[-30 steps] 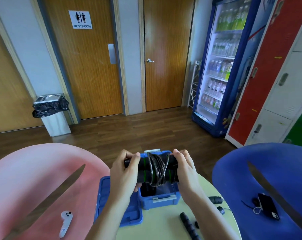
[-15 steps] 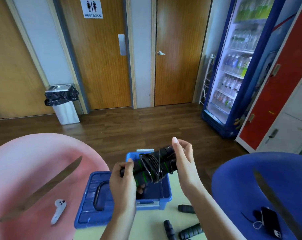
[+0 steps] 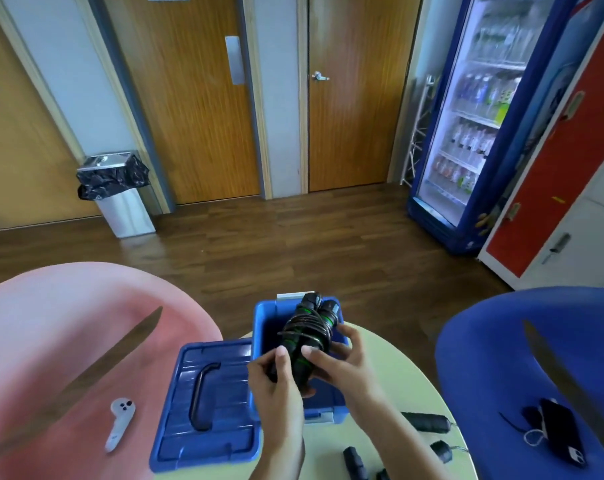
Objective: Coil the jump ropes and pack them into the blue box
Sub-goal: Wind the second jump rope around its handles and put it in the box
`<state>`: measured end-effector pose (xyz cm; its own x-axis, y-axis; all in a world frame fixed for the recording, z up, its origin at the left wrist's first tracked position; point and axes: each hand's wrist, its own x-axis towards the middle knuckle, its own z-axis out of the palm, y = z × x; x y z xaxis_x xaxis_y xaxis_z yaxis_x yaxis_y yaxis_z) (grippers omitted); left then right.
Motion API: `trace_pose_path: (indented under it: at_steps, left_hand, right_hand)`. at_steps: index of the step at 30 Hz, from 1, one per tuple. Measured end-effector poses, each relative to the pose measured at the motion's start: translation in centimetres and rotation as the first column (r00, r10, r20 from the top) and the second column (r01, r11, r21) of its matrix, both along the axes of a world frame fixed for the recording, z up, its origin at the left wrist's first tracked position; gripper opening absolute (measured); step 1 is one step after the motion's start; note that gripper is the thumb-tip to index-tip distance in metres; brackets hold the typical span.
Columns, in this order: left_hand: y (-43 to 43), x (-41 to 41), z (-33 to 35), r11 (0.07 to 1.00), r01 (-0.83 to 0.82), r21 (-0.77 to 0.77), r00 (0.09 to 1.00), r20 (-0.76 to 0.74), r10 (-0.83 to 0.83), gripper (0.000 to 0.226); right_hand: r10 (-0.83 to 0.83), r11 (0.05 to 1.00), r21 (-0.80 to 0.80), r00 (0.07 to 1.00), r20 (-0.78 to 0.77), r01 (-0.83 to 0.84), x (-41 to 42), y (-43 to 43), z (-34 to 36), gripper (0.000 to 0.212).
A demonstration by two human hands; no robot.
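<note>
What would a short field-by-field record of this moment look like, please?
held item: coiled jump rope, handles bundled, over the box opening
hands: left hand and right hand both grip it
box: blue box, open
lid: blue lid, flat beside box, left
remaining: loose black handles on table

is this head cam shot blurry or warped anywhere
Head view: slightly soft all over, worst on the drinks fridge bottles; the wide lens bows the left door frame; light is even; the coiled jump rope in the left hand and right hand reads clearly.
</note>
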<state>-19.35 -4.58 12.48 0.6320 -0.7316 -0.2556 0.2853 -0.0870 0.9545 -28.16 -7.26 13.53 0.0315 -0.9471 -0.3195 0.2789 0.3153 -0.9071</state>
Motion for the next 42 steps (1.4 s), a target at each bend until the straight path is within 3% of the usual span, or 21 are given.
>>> trace_pose_path:
  at_steps: [3,6,9,11,14,17,21,30,37,42]
  left_hand:
    - [-1.1,1.5,-1.2,0.991,0.120,0.063,0.984,0.123,-0.127,0.007]
    - [-2.2,4.3,-2.8,0.964,0.209,0.167,0.887,0.381,-0.259,0.005]
    - [-3.7,7.6,-4.9,0.956,0.164,0.244,0.739,0.612,-0.283,0.019]
    - [-4.6,9.0,-5.8,0.931,0.162,0.327,0.663,0.663,-0.348,0.025]
    - [-5.2,10.2,-7.0,0.899,0.210,0.385,0.591,0.682,-0.431,0.034]
    - [-5.2,10.4,-7.8,0.872,0.273,0.406,0.577,0.656,-0.486,0.040]
    - [-5.1,10.7,-8.9,0.832,0.335,0.442,0.590,0.591,-0.550,0.042]
    - [-5.0,11.1,-9.9,0.813,0.383,0.438,0.587,0.564,-0.580,0.048]
    - [-4.8,10.9,-10.0,0.818,0.383,0.430,0.602,0.556,-0.574,0.048]
    - [-4.7,10.8,-9.5,0.803,0.395,0.447,0.592,0.544,-0.594,0.049]
  right_hand:
    - [-0.021,0.998,0.057,0.999,0.049,0.018,0.3,-2.1,-1.6,0.055]
    - [-0.049,0.992,0.119,0.999,-0.023,0.052,0.2,-4.6,-3.1,0.043]
    - [0.033,0.990,0.138,0.962,-0.273,0.005,-0.4,-6.8,-5.4,0.046]
    - [0.106,0.992,0.117,0.860,-0.499,-0.054,-0.4,-7.7,-6.6,0.050]
    - [0.237,0.971,0.166,0.648,-0.724,-0.170,0.6,-8.1,-8.1,0.055]
    - [0.350,0.937,0.279,0.536,-0.768,-0.212,1.8,-8.4,-9.9,0.057]
    - [0.416,0.907,0.377,0.537,-0.734,-0.187,2.5,-9.1,-12.4,0.064]
    - [0.363,0.929,0.326,0.589,-0.722,-0.173,2.2,-10.8,-16.0,0.073]
    - [0.466,0.879,0.386,0.333,-0.819,-0.281,2.2,-11.2,-15.0,0.078]
    - [0.450,0.880,0.375,0.257,-0.855,-0.292,2.4,-10.9,-13.8,0.075]
